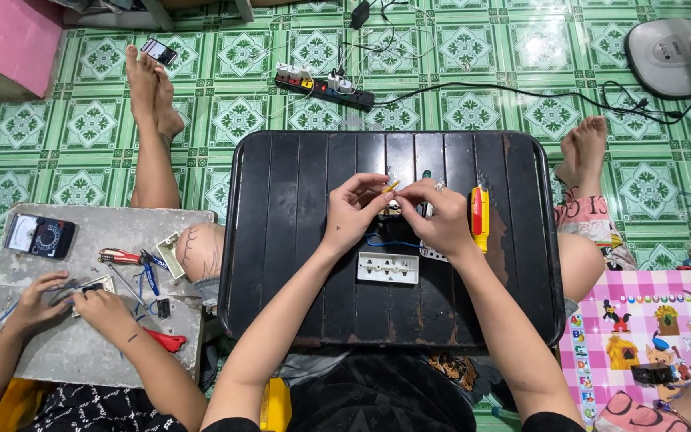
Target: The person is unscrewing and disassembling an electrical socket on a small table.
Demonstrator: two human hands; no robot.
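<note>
Over the black slatted tray table, my left hand pinches a thin yellow wire between thumb and fingers. My right hand meets it from the right and grips a small electrical part between the two hands. A blue wire trails from under the hands. A white socket faceplate lies flat just below them. A red and yellow screwdriver rests right of my right hand.
A co-worker's hands work at a grey slab on the left, with a multimeter and red pliers. A power strip with cables lies beyond the table. A fan base stands far right; a pink checked board lies at right.
</note>
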